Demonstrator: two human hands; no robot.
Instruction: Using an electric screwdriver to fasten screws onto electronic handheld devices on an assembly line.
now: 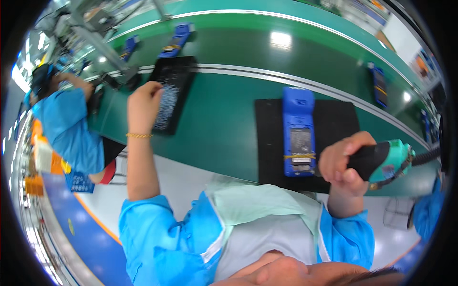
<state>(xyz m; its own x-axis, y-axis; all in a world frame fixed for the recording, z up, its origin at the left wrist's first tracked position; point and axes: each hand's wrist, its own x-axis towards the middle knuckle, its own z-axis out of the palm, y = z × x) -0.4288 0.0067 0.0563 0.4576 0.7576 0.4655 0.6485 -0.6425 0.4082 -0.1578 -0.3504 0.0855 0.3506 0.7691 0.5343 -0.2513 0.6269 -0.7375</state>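
Note:
My left hand [144, 106] is over the near edge of a black tray [185, 76] that holds many tiny silvery pieces, likely screws. Its thumb and fingertips are pinched together, and anything between them is too small to make out. My right hand [346, 159] is wrapped round an electric screwdriver [381, 159] with a black grip and a green body. The tool's tip is hidden behind the hand, close to the lower right side of a blue handheld device [298, 107]. That device lies lengthwise on a black mat [336, 114], with a yellow band across its lower part.
Several more blue devices stand on the green conveyor [229, 43] beyond the metal rail, one of them [378, 86] at the right. A co-worker in a blue sleeve [67, 124] works at the left. The screwdriver's dark cable [427, 156] runs off to the right.

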